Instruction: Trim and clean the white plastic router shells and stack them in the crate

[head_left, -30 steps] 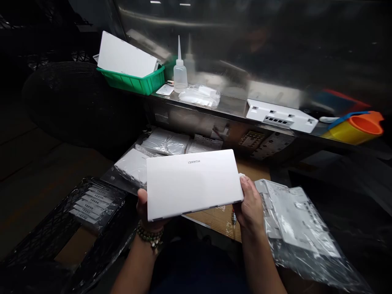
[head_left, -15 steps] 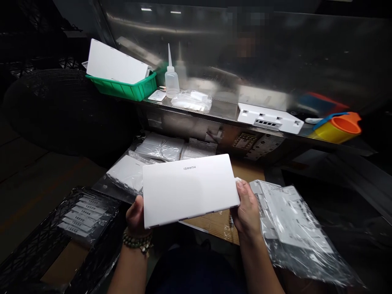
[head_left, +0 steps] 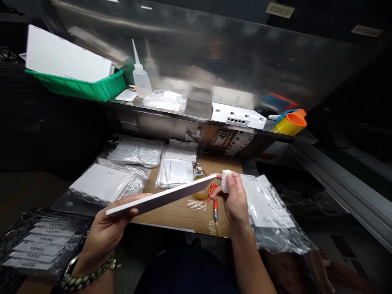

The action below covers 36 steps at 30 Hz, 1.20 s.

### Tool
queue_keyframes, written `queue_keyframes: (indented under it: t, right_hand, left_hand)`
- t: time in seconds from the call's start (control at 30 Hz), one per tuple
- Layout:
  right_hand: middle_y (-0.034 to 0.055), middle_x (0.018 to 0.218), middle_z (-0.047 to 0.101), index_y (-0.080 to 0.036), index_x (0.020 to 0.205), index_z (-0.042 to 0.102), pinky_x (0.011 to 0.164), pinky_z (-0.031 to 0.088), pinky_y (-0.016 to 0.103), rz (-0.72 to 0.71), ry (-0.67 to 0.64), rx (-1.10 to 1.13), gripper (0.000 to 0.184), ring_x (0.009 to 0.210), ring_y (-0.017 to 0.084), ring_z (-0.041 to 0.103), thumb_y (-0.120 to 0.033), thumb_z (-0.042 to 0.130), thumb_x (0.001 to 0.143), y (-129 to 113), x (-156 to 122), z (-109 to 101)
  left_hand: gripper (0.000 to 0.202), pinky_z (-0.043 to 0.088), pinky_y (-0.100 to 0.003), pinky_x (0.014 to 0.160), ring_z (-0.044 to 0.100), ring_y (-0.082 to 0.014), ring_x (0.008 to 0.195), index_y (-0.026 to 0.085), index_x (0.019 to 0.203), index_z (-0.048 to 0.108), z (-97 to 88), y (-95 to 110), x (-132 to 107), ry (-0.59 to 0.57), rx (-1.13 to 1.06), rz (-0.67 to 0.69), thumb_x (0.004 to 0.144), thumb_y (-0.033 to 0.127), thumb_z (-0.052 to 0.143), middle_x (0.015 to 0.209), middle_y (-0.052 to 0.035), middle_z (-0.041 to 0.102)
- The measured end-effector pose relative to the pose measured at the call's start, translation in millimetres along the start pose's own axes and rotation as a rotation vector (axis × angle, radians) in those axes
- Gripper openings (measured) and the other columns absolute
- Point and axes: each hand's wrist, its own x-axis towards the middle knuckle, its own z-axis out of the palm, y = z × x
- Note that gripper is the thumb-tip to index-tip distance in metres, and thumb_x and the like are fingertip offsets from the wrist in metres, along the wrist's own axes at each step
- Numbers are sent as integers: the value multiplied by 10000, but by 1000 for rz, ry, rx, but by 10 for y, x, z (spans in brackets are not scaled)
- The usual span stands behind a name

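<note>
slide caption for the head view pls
Left hand holds a white panel edge-on above cardboard while the right hand grips a small white block.

A shelf (head_left: 199, 108) stood behind and above a cardboard sheet (head_left: 180, 208).
On the shelf, left to right, were a bin (head_left: 101, 89), bottle (head_left: 142, 81), plastic bag (head_left: 165, 102), casing (head_left: 239, 114) and cup (head_left: 289, 125). A panel (head_left: 165, 199) in the left hand (head_left: 107, 228) pointed towards a block (head_left: 226, 181) in the right hand (head_left: 235, 200); a tool (head_left: 215, 203) lay on the cardboard. Bagged stacks (head_left: 101, 183) lay behind the left hand, bagged parts (head_left: 269, 204) right of the right.

The panel (head_left: 167, 199) is white and grey, the small block (head_left: 226, 182) white, the basket (head_left: 98, 90) green, the tool (head_left: 215, 203) mostly red.
</note>
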Motion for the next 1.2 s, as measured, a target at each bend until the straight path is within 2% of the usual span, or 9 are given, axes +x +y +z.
queue_keyframes:
  t: [0.2, 0.5, 0.6, 0.7, 0.77, 0.87, 1.03, 1.1, 1.2]
  right_hand:
    - [56, 850, 774, -184, 921, 601, 467, 605, 241, 232, -12, 201, 455, 536, 155, 711, -603, 752, 830, -109, -45, 53]
    - [56, 751, 736, -143, 859, 701, 516, 604, 229, 257, 31, 194, 441, 559, 141, 685, -571, 793, 808, -34, -45, 30]
    - [36, 689, 690, -144, 826, 703, 517, 582, 226, 268, 15, 179, 441, 565, 136, 661, -580, 771, 825, -7, -39, 28]
    - [4, 648, 630, -173, 774, 655, 535, 566, 240, 231, -5, 184, 426, 564, 135, 624, -584, 725, 857, 4, -56, 49]
    - [-12, 640, 589, -196, 763, 614, 545, 540, 246, 125, 2, 159, 401, 549, 126, 576, -569, 662, 905, 9, -91, 63]
    - [-13, 610, 539, -222, 803, 596, 486, 444, 260, -62, -5, 17, 363, 501, 134, 492, -540, 540, 970, 43, -139, 50]
    - [31, 664, 646, -222, 967, 645, 461, 394, 290, -128, -205, -232, 322, 507, 168, 530, -524, 531, 980, 183, 5, -127]
    - [70, 874, 727, -226, 1030, 664, 633, 513, 328, -142, -243, -383, 283, 739, 211, 666, -490, 577, 978, 221, 110, -190]
    - [88, 1131, 693, -246, 1066, 707, 919, 518, 411, -340, -141, -650, 217, 1081, 260, 646, -425, 667, 948, 211, 130, -114]
  left_hand:
    - [225, 535, -389, 1072, 722, -254, 1118, 305, 1121, 806, 91, 111, 96, -196, 83, 271, 928, 251, 703, 1119, -25, 801]
    - [226, 464, -439, 1135, 711, -259, 1141, 293, 1145, 793, 110, 133, 108, -257, 51, 324, 953, 254, 680, 1135, -52, 796]
    - [241, 428, -473, 1154, 717, -273, 1115, 279, 1143, 792, 103, 100, 113, -261, 50, 322, 965, 376, 663, 1124, -69, 797]
    - [602, 300, -535, 1231, 642, -344, 1248, 233, 1040, 821, 156, 59, 115, -228, 21, 356, 909, 732, 511, 1160, -118, 779]
    - [825, 234, -523, 1265, 492, -360, 1418, 225, 1022, 821, 239, 34, 117, -54, -157, 280, 867, 866, 325, 1349, -124, 696]
    - [659, 298, -440, 1249, 436, -279, 1475, 269, 1228, 741, 366, -7, 137, 245, -658, -84, 988, 721, 326, 1515, -67, 577]
    - [608, 401, -541, 1170, 586, -373, 1332, 76, 1493, 508, 357, -129, 220, -119, -1123, -586, 1014, 449, 465, 1391, -221, 648]
    - [597, 422, -571, 1143, 629, -383, 1276, 56, 1521, 461, 320, -144, 269, -90, -1163, -625, 1025, 385, 425, 1350, -235, 670]
    - [594, 437, -594, 1122, 660, -384, 1230, 64, 1537, 436, 322, -75, 348, 66, -1198, -645, 1044, 388, 368, 1331, -235, 681]
